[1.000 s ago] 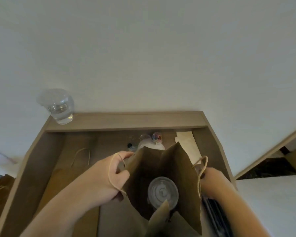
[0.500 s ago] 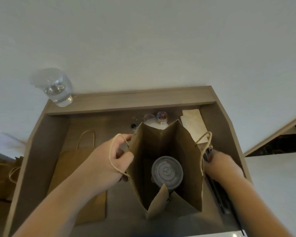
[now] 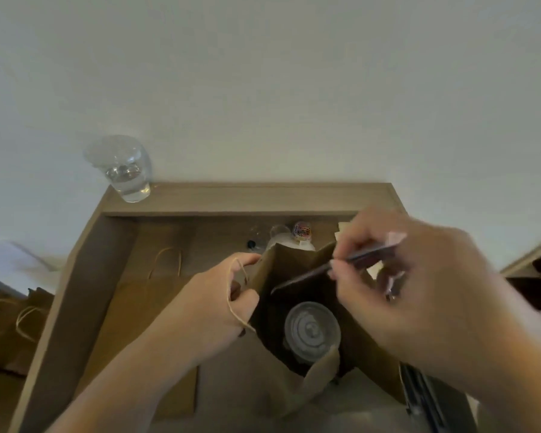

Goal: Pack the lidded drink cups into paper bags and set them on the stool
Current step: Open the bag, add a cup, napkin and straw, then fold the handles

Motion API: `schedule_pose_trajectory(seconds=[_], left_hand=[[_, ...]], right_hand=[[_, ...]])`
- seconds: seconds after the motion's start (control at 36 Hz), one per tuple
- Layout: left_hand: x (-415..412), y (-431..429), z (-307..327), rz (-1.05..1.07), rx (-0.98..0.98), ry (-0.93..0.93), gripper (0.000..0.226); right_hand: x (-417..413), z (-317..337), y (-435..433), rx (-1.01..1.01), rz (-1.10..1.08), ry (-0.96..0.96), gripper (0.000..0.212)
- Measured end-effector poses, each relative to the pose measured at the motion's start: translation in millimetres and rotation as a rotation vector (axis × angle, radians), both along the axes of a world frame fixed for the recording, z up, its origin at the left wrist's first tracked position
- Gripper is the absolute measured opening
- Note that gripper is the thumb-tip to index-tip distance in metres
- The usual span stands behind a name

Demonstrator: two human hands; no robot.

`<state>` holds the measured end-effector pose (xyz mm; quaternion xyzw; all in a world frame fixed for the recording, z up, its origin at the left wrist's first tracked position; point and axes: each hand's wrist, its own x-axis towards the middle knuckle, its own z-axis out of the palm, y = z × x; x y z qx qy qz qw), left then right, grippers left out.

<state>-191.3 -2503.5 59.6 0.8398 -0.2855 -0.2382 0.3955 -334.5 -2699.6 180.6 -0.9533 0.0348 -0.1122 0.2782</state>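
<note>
An open brown paper bag [image 3: 289, 268] stands on the wooden counter [image 3: 238, 195], and a lidded drink cup [image 3: 311, 331] stands upright inside it. My left hand [image 3: 219, 300] grips the bag's left edge, with the twine handle looped over the fingers. My right hand [image 3: 409, 285] is above the bag's right side, pinching a thin dark straw [image 3: 322, 270]. The straw slants down to the left, its lower end over the bag's opening. The bag's right handle is hidden behind my right hand.
A clear lidded cup of water [image 3: 124, 170] stands on the counter's back ledge at left. Flat paper bags [image 3: 132, 307] lie on the counter left of the open one. More bags [image 3: 10, 326] sit off the counter's left edge. More dark straws [image 3: 425, 398] lie at lower right.
My right hand has risen from the straws at the right of the bag and now holds one straw over the bag's opening. My left hand still grips the bag's left edge.
</note>
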Motion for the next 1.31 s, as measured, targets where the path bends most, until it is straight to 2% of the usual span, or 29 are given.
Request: schedule_pose_trajectory(seconds=[0.06, 0.11, 0.17, 0.22, 0.28, 0.33, 0.36, 0.42, 0.56, 0.61, 0.72, 0.78, 0.83, 0.94, 1.14, 1.22, 1.31], left_hand=[[2, 4, 1, 0.001, 0.011, -0.011, 0.044], [5, 7, 0, 0.013, 0.029, -0.002, 0.043], [7, 9, -1, 0.007, 0.053, -0.008, 0.046], [8, 9, -1, -0.018, 0.079, -0.035, 0.046], [7, 7, -2, -0.025, 0.087, -0.027, 0.049], [6, 4, -4, -0.031, 0.088, -0.021, 0.05], [5, 2, -4, -0.036, 0.08, -0.016, 0.052], [2, -1, -4, -0.043, 0.038, -0.045, 0.048], [-6, -12, -1, -0.016, -0.057, -0.084, 0.049], [-6, -15, -4, -0.014, -0.049, -0.076, 0.05], [-4, -18, -2, 0.006, -0.022, -0.096, 0.054], [-3, -19, 0, 0.014, -0.029, -0.114, 0.053], [-3, -20, 0, 0.02, -0.017, -0.119, 0.053], [-2, -22, -4, 0.029, 0.01, -0.124, 0.051], [-4, -20, -4, 0.024, -0.051, -0.127, 0.048], [-5, -19, -4, 0.024, -0.067, -0.113, 0.049], [-5, -18, -5, 0.026, -0.077, -0.103, 0.049]], right_hand=[[9, -19, 1, -0.114, 0.06, 0.18, 0.01], [22, -30, 6, -0.104, 0.095, 0.332, 0.029], [24, -33, 4, -0.142, 0.128, 0.343, 0.054], [17, -19, -6, -0.09, 0.098, 0.173, 0.054], [10, -5, -26, -0.003, 0.051, -0.151, 0.037], [11, 3, -52, 0.25, 0.034, -0.361, 0.026], [15, 1, -68, 0.352, -0.011, -0.393, 0.023], [29, -19, -104, 0.442, -0.174, -0.314, 0.024], [76, -155, -179, 0.249, -0.44, 0.371, 0.023], [88, -212, -197, 0.215, -0.554, 0.498, 0.019], [106, -277, -209, 0.19, -0.604, 0.545, 0.029], [114, -293, -207, 0.075, -0.549, 0.6, 0.034], [120, -300, -198, -0.075, -0.504, 0.645, 0.037], [122, -307, -182, -0.35, -0.527, 0.609, 0.052], [123, -321, -173, -0.463, -0.551, 0.64, 0.077], [127, -317, -177, -0.404, -0.557, 0.608, 0.068], [129, -306, -180, -0.311, -0.574, 0.578, 0.047]])
